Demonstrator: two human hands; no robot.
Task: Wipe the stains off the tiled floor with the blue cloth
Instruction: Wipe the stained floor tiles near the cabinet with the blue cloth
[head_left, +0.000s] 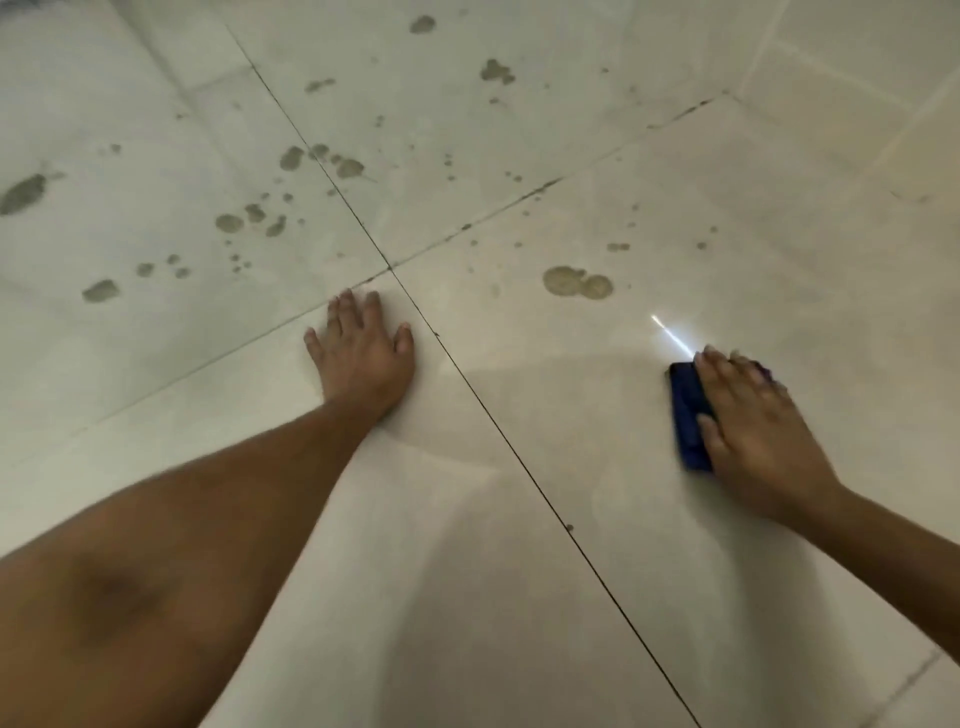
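Observation:
My right hand (753, 421) presses flat on a folded blue cloth (685, 415) on the pale tiled floor (519, 519); most of the cloth is hidden under the palm. My left hand (363, 353) rests flat on the floor with fingers spread, just left of a dark grout line. A large double stain (576, 283) lies beyond the cloth. Several brownish stains (291, 158) spot the tiles further away and to the left, including a big smear (23, 195) at the left edge.
Dark grout lines (389, 267) cross just beyond my left hand. A bright streak of reflected light (672, 338) lies on the tile by the cloth. The tiles near me show no spots.

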